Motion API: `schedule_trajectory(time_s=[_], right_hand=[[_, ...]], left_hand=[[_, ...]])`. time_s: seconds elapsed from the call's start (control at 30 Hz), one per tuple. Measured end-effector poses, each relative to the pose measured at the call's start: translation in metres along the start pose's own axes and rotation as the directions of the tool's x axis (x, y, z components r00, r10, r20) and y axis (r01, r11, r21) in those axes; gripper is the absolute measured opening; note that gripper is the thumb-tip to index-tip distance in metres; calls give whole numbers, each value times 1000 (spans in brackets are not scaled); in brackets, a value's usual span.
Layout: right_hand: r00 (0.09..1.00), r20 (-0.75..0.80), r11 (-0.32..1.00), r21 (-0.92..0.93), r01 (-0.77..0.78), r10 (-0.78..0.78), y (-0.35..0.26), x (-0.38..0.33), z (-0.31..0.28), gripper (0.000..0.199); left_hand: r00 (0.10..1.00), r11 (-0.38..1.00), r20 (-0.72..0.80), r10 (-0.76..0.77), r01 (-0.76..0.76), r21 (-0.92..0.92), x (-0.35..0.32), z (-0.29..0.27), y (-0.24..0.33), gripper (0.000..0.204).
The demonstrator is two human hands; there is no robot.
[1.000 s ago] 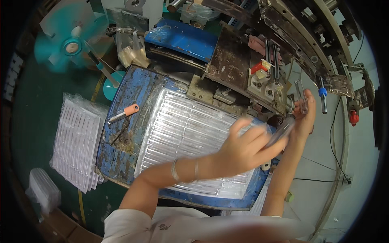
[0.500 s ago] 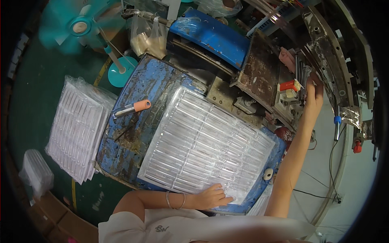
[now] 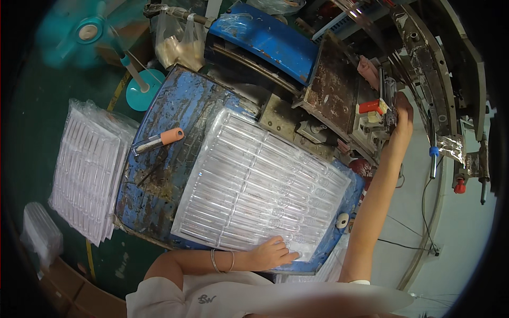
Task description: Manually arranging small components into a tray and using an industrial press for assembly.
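Blue and worn, your tabletop [image 3: 183, 95] carries a clear tray of long slots [image 3: 254, 183], your left hand [image 3: 273, 255] resting on its near edge. Your right hand [image 3: 404, 114] reaches the machine [image 3: 331, 93]; whether either grip holds anything, or how much is finished, cannot be told.

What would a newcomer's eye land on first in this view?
Probably the large clear ribbed plastic tray in the middle, lying on a scuffed blue tabletop, with the left hand at its near edge. Next might come the blurred teal fan at upper left and the small red block at upper right, beside the right hand.
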State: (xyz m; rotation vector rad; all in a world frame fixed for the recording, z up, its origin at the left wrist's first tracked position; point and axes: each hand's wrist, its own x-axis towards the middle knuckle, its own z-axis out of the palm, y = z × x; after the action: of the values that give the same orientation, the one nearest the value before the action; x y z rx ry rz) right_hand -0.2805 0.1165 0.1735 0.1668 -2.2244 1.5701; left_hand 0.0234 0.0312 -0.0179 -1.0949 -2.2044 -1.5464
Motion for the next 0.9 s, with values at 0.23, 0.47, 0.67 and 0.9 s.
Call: schedule_trajectory(time_s=[0.23,0.47,0.67,0.9], right_hand=[[999,19,990,-131,48,-46,-5,0,5,40],[994,-15,988,-118,103,-106,1,1,4,37],[996,-50,995,-72,65,-68,-4,-2,10,36],[997,-54,998,-38,57,-59,0,2,6,36]], left_hand=[[1000,1000,-10,2,-2,24,0,-3,0,26],[1000,1000,-13,0,0,4,-1,1,0,27],[1000,1000,-11,-8,8,4,0,-1,0,27],[1000,1000,12,-17,17,7,2,2,-1,28]])
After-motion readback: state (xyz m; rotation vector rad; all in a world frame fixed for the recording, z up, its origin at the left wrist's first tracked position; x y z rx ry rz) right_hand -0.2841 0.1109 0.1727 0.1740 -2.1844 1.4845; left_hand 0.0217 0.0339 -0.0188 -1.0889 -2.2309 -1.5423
